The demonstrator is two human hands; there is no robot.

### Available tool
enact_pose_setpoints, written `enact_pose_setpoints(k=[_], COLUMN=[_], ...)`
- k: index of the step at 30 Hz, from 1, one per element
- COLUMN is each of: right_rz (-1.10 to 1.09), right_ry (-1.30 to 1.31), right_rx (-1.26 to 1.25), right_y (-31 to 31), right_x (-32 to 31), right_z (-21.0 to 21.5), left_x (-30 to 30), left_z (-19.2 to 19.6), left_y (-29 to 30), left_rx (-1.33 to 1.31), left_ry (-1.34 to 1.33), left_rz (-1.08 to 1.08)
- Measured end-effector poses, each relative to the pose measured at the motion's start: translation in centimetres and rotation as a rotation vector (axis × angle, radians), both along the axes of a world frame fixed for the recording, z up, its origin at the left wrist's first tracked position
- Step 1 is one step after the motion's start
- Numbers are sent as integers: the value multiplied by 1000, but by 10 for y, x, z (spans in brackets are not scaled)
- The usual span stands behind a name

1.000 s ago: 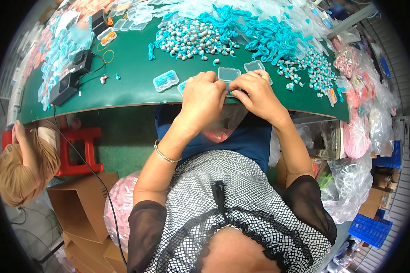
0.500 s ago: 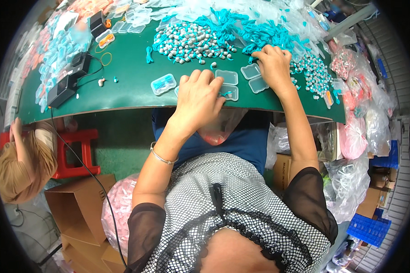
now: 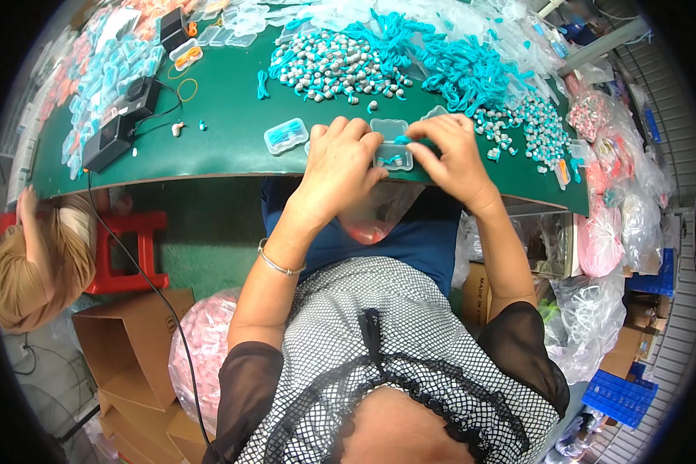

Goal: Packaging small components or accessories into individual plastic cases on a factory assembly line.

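My left hand (image 3: pixel 340 162) is closed at the left edge of a small open clear plastic case (image 3: pixel 394 165), thumb and forefinger against its side. Small teal pieces (image 3: pixel 392 159) lie in that case, and its lid (image 3: pixel 388 126) is folded back on the far side. Above the case, my right hand (image 3: pixel 455 158) pinches a little bundle of teal cord (image 3: pixel 402 140) between thumb and fingers. Another clear case (image 3: pixel 436 113) shows partly behind the right hand. To the left of my left hand lies a case holding teal cord (image 3: pixel 286 136).
Beyond my hands are a heap of grey-and-teal plugs (image 3: pixel 332 62) and a pile of teal cords (image 3: pixel 472 73). More plugs (image 3: pixel 545 127) lie at the right. Black boxes (image 3: pixel 108 143) with a cable stand at the left. Another person's arm (image 3: pixel 31 240) is at the far left.
My right hand has come from the teal cord pile back toward me and left, now with a teal cord bundle over the open case. My left hand has stayed nearly in place.
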State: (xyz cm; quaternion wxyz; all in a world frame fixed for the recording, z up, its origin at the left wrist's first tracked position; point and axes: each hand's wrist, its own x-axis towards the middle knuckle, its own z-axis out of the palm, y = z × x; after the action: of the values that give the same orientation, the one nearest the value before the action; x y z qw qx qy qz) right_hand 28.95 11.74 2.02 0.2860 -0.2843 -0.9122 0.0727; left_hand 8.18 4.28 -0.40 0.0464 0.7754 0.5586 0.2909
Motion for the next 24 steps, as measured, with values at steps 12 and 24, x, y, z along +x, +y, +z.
enact_pose_setpoints(k=[12, 24], right_rz=[62, -36], right_ry=[-22, -75], right_rx=[35, -46], right_y=[-11, -3], right_x=[-8, 8], right_z=[-19, -14], left_x=[-1, 2], left_z=[-1, -2], left_y=[1, 0], left_rx=[-6, 58], left_ry=[-19, -25], left_rz=[0, 18])
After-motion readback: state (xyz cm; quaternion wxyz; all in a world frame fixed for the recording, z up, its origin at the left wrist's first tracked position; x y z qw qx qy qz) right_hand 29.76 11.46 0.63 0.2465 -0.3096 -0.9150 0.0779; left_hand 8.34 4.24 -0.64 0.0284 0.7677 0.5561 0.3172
